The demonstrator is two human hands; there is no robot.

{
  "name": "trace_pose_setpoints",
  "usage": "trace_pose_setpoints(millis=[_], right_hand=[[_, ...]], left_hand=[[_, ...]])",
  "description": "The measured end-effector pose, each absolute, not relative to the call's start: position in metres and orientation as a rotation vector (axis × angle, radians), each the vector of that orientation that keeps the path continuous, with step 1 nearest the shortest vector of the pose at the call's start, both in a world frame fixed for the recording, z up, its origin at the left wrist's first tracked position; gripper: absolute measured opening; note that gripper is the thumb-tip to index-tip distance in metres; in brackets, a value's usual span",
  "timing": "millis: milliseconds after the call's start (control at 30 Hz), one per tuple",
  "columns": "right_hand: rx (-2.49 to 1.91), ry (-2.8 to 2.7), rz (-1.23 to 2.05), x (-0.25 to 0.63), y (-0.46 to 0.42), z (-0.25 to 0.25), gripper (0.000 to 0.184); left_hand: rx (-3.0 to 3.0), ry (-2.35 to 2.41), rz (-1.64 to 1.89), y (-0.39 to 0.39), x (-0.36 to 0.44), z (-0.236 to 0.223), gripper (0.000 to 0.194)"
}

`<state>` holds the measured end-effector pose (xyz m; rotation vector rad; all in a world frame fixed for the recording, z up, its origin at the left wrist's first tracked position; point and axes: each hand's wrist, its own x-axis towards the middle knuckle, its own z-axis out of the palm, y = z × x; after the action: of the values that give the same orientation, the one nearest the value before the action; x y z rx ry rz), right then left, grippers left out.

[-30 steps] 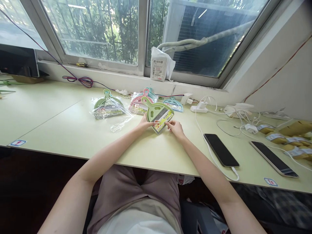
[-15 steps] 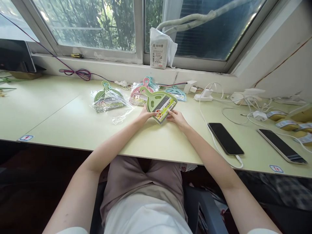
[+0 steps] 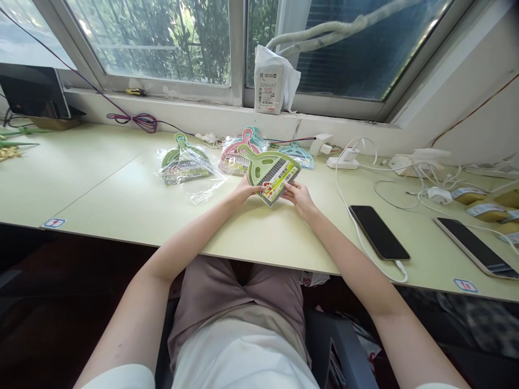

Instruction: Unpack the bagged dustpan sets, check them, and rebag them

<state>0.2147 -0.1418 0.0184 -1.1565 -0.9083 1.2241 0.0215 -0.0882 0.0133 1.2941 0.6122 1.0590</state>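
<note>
A green mini dustpan and brush set [image 3: 271, 174] with a printed label is held up over the table, tilted, its handle pointing to the upper left. My left hand [image 3: 248, 189] grips its lower left side, thumb on the front. At the lower right edge my right hand [image 3: 299, 198] pinches it, thumb on the label side; the fingers behind are partly hidden. Left of it lies a green set in clear plastic [image 3: 185, 162]. Behind it are a pink set [image 3: 232, 156] in clear wrap and a blue set [image 3: 298, 155], both partly covered.
Two phones lie at the right, a black one [image 3: 379, 232] on a white cable and another [image 3: 478, 246]. White chargers and tangled cables [image 3: 421, 165] run along the back right. A wrapped box [image 3: 271, 86] stands on the sill. The table's front edge [image 3: 267, 263] is before my lap.
The camera view has turned slightly left, so everything sits a little further right. Both hands keep the same hold on the green dustpan and brush set.
</note>
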Motion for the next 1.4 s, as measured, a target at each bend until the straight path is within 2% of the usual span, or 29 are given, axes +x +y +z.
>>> trace_pose_setpoints(millis=[567, 1400], right_hand=[[-1.154, -0.939, 1.153, 0.2171, -0.14, 0.0165, 0.005], [-1.139, -1.018, 1.133, 0.2172, -0.1416, 0.0121, 0.021]], left_hand=[[1.301, 0.588, 1.076, -0.0943, 0.0242, 0.0196, 0.087], [1.307, 0.597, 1.06, -0.0945, 0.0231, 0.0189, 0.088]])
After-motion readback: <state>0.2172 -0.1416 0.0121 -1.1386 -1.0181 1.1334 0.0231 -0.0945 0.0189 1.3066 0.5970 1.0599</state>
